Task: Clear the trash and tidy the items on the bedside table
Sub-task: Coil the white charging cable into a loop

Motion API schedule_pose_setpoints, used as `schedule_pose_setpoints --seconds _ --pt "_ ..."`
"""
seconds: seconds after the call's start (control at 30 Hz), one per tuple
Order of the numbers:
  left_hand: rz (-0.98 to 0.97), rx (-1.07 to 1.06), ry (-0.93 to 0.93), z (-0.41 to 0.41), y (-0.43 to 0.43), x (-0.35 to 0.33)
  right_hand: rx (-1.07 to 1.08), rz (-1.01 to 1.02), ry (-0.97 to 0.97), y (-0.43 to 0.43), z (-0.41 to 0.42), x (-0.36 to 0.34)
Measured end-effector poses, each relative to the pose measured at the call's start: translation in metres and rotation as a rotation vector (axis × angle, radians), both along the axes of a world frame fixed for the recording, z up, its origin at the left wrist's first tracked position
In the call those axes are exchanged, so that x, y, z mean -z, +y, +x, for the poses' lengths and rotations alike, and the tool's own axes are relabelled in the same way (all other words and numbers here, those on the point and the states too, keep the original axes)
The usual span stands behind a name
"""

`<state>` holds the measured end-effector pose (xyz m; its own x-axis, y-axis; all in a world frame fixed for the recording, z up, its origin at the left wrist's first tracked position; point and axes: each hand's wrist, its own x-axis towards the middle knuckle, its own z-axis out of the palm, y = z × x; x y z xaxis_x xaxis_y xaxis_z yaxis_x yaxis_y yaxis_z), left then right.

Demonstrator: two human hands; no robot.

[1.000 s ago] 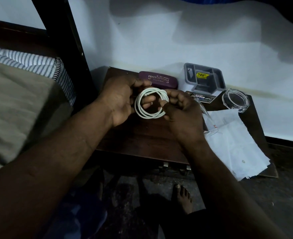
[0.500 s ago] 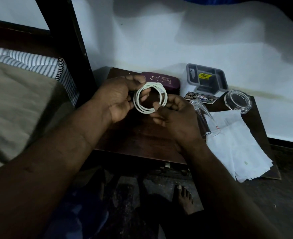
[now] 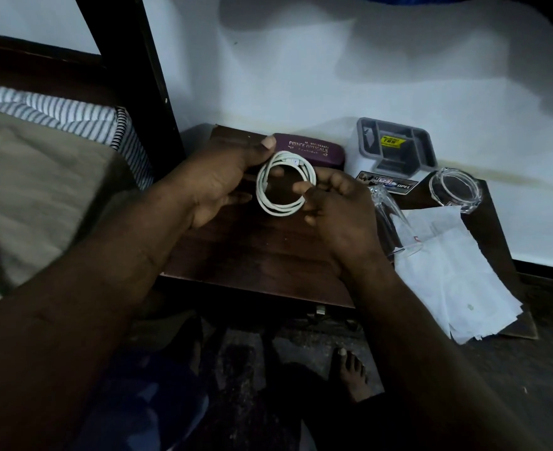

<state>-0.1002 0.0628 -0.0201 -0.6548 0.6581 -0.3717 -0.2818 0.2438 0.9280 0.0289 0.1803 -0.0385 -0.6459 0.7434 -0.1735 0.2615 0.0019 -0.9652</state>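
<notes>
A white cable (image 3: 270,203) wound into a round coil hangs just above the dark wooden bedside table (image 3: 255,255). My left hand (image 3: 218,183) grips the coil's left side, thumb on top. My right hand (image 3: 336,206) pinches its right side with curled fingers. Behind the coil lies a purple spectacle case (image 3: 320,153) against the wall. A clear glass (image 3: 390,219) lies on its side by my right wrist, on white crumpled paper (image 3: 454,278).
A grey compartment organiser (image 3: 395,146) on a white box stands at the back, with a clear round glass dish (image 3: 455,190) to its right. A bed with striped bedding (image 3: 57,115) and a dark bedpost (image 3: 132,60) lie left. My bare foot (image 3: 349,372) is on the floor below.
The coil has been drawn tighter and lifted slightly toward the spectacle case. My right fingers shifted along its right edge; my left thumb now lies over the top.
</notes>
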Motion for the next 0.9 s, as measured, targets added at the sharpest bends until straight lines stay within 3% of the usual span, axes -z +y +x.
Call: schedule_pose_setpoints --seconds 0.27,0.43,0.6,0.77,0.83,0.9 --pt "0.113 0.034 -0.112 -0.001 -0.001 0.0 0.025 -0.026 0.029 0.002 0.004 0.0" --pt "0.124 -0.157 -0.19 -0.008 0.002 0.004 0.048 -0.13 0.035 0.005 0.006 0.003" --pt "0.018 -0.323 -0.229 -0.025 0.003 0.025 -0.031 -0.093 -0.012 0.005 0.012 0.006" --pt "0.041 -0.441 -0.344 -0.028 0.014 0.037 -0.151 0.001 -0.09 0.006 0.015 0.011" --pt "-0.042 -0.452 -0.278 -0.027 0.018 0.041 -0.18 0.027 -0.108 0.007 0.017 0.011" --pt "-0.229 -0.417 -0.048 -0.03 0.017 0.045 -0.192 0.033 -0.108 0.01 0.018 0.011"
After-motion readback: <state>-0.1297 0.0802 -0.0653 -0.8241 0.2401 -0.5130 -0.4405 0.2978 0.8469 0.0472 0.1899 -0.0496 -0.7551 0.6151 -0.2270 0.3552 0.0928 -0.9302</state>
